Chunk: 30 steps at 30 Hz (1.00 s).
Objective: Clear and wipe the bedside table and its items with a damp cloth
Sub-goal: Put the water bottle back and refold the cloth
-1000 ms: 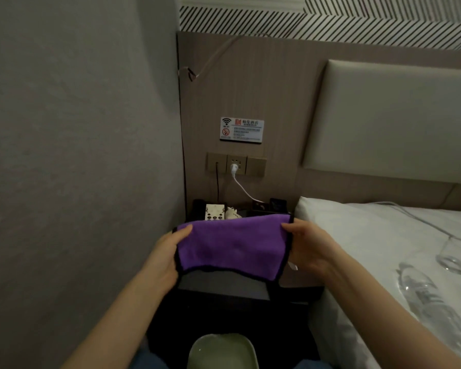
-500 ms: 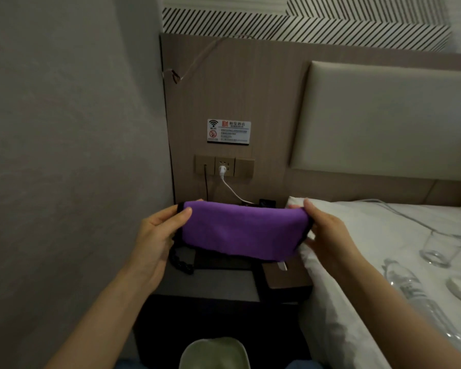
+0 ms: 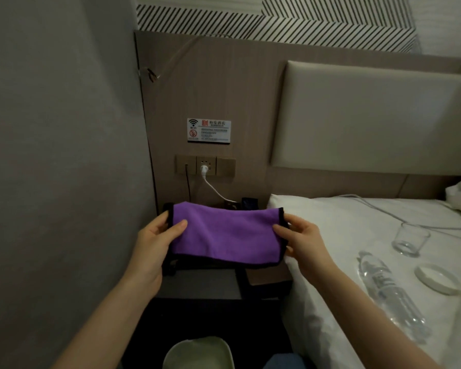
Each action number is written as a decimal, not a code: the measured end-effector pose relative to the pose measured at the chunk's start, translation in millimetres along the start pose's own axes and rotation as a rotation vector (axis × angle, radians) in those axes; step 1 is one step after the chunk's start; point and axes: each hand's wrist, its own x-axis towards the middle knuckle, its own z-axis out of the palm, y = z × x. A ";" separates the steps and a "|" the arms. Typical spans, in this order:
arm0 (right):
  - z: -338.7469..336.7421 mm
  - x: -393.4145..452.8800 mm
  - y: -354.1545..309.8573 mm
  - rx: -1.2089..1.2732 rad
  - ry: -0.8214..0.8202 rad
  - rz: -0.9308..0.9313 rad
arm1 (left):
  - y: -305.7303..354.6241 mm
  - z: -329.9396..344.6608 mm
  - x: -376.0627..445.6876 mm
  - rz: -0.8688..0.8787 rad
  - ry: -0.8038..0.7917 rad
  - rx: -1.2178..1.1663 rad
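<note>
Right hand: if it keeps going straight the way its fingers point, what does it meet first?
The right hand pinches the right edge of the purple black-trimmed cloth, fingers pointing left toward the left hand. Going straight on, it would probably meet the cloth itself first, bunching it; depth is unclear.

Dim, flat indoor light; deep shadow under the table edge; wide-angle bending at the borders; slightly soft.

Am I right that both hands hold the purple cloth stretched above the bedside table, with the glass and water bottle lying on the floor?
Not quite. The head view shows the glass and water bottle on the white bed, not the floor. The rest holds: left hand and right hand hold the purple cloth above the bedside table.
</note>
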 end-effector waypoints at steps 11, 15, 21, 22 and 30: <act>-70.3 3.7 13.7 0.193 0.077 0.140 | 6.4 61.3 -11.4 0.109 -0.031 0.117; -110.6 4.6 16.6 -0.144 0.201 0.176 | 16.5 108.5 -17.9 0.150 -0.187 0.144; -181.8 2.8 36.4 -1.373 0.300 0.352 | 7.2 144.2 -27.1 0.051 -0.242 0.156; -187.6 0.4 42.3 -1.399 0.289 0.419 | 4.6 145.5 -28.2 0.040 -0.233 0.166; -203.1 -4.9 65.4 -1.516 0.365 0.501 | 0.9 130.2 -26.3 -0.010 -0.186 0.190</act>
